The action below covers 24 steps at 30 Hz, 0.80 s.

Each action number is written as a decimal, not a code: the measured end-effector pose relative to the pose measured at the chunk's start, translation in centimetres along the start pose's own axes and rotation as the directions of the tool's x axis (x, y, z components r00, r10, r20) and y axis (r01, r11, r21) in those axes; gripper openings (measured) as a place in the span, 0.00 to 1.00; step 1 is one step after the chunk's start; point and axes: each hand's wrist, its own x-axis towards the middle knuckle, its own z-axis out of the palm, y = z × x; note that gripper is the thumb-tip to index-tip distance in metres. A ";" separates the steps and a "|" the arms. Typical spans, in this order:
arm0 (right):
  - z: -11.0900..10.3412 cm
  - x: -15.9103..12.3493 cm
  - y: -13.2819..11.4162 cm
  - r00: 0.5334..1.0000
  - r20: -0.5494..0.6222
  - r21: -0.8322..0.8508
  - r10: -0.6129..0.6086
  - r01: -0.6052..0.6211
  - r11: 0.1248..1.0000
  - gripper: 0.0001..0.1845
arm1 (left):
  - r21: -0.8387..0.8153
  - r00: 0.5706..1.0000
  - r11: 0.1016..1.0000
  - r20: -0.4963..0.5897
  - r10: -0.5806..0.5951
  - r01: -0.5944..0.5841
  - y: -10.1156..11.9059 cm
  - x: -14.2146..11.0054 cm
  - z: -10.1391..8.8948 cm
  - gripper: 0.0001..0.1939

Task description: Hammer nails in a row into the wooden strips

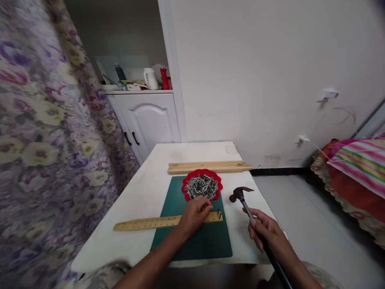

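Observation:
My right hand point(266, 230) grips a claw hammer point(239, 194) by its dark handle, with the head raised above the table's right side. My left hand point(197, 212) is closed, fingertips together, over a wooden strip point(168, 221) and close to the near rim of a red scalloped plate point(184, 188). Whatever those fingers may hold is hidden. Silvery nails point(202, 185) fill the plate. Along the strip runs a pattern of small dark dots, and dark nails point(218, 213) stand upright at its right end. The strip lies across a green cutting mat point(201, 245), its left end extending past the mat.
More wooden strips point(209, 166) lie at the back of the white table point(135, 196). A floral curtain point(54, 132) hangs at left. Behind stands a white cabinet point(150, 118) with a white jug point(150, 79) on top. A bed point(361, 172) is at right.

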 end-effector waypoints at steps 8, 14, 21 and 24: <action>0.4 0.7 0.5 1.000 0.015 0.046 0.000 -0.001 0.999 0.25 | 0.458 0.968 0.865 0.037 -0.248 0.204 -0.9 6.0 0.8 0.09; 0.5 0.6 0.5 0.999 0.040 0.052 -0.003 0.001 0.999 0.25 | 0.555 0.937 0.779 -0.003 -0.350 0.293 -1.3 8.5 2.6 0.10; 0.5 0.6 0.2 1.000 0.029 0.048 0.000 -0.002 0.999 0.25 | 0.566 0.922 0.754 -0.029 -0.386 0.333 -2.0 9.6 2.9 0.12; 0.5 0.7 0.3 0.999 0.033 0.052 -0.003 0.002 0.999 0.24 | 0.531 0.919 0.771 -0.039 -0.393 0.352 -2.3 9.7 2.7 0.10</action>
